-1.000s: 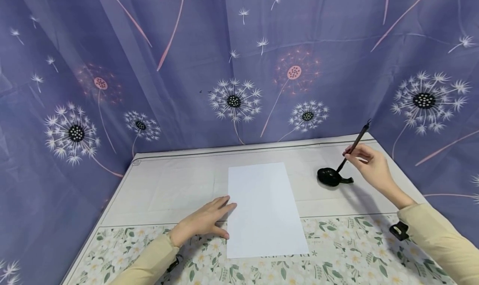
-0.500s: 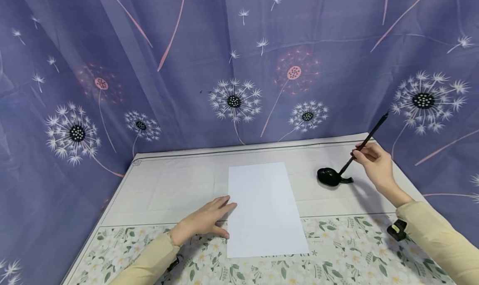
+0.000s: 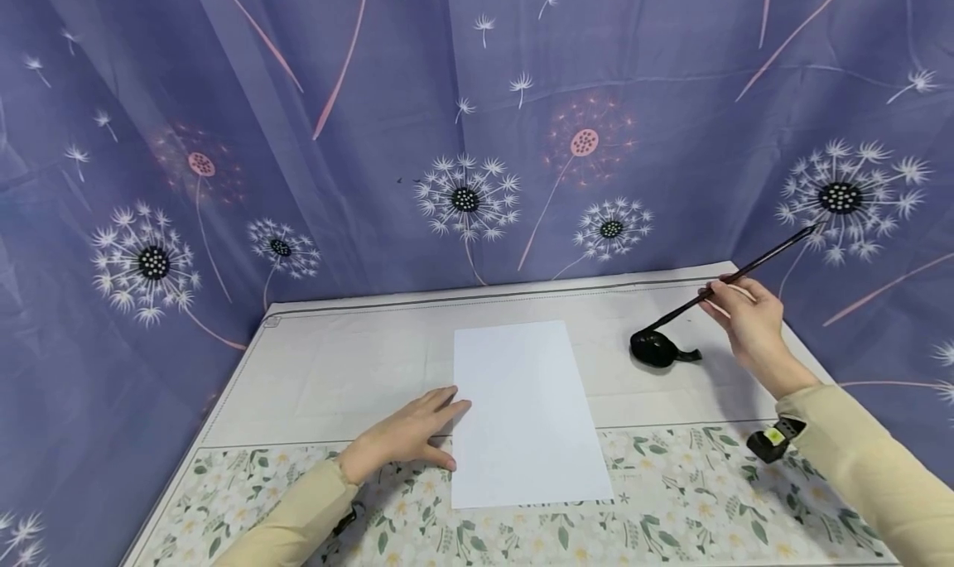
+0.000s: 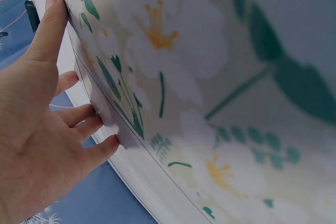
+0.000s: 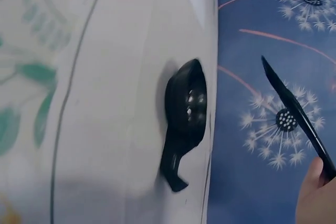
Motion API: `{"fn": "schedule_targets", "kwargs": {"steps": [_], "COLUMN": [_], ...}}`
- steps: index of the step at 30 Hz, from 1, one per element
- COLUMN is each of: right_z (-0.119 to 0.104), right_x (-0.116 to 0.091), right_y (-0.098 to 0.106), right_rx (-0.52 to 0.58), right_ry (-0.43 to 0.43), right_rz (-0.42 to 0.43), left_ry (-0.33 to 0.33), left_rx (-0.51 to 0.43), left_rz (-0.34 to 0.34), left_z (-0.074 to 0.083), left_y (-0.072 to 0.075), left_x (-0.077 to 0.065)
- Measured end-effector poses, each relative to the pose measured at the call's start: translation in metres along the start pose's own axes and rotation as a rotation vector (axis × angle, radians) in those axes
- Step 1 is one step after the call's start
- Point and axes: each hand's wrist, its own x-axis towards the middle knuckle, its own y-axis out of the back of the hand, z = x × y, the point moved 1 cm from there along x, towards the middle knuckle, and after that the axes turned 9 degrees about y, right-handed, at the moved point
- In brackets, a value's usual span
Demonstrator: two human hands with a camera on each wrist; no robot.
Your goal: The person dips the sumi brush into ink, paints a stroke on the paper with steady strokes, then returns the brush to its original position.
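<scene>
My right hand (image 3: 753,323) pinches a dark ink brush (image 3: 760,258) between thumb and fingers, its shaft slanting up to the right. The brush's lower tip overlaps the left rim of a glossy black ink dish (image 3: 654,350) in the head view. In the right wrist view the brush tip (image 5: 270,72) tapers to a point, seen apart from the dish, whose curved stem (image 5: 170,167) sticks out. A white sheet of paper (image 3: 525,418) lies at the middle of the table. Spread over its left edge, the fingers of my left hand (image 3: 406,430) rest on paper and tablecloth.
A white tablecloth (image 3: 350,368) with a flowered front band covers the table. Behind and at both sides hangs a purple-blue curtain (image 3: 373,211) printed with dandelions. A black wrist device (image 3: 775,439) sits at my right sleeve.
The right hand tilts the brush much flatter. Its tip has moved leftward, from the dish's stem side across to the far left rim. The left hand and paper stay put.
</scene>
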Motion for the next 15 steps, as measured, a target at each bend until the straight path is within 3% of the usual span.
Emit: {"fn": "schedule_targets", "kwargs": {"steps": [7,15], "right_z": [0.004,0.014], "right_x": [-0.001,-0.005], "right_y": [-0.018,-0.049], "right_rx": [0.094,0.045], "right_ry": [-0.071,-0.017], "right_rz": [0.022,-0.012], "left_ry": [0.019,0.017], "left_rx": [0.006,0.003], "left_rz": [-0.008,-0.008], "left_z": [-0.001,-0.002], "left_y": [-0.002,-0.003], "left_x": [0.0,0.0]}}
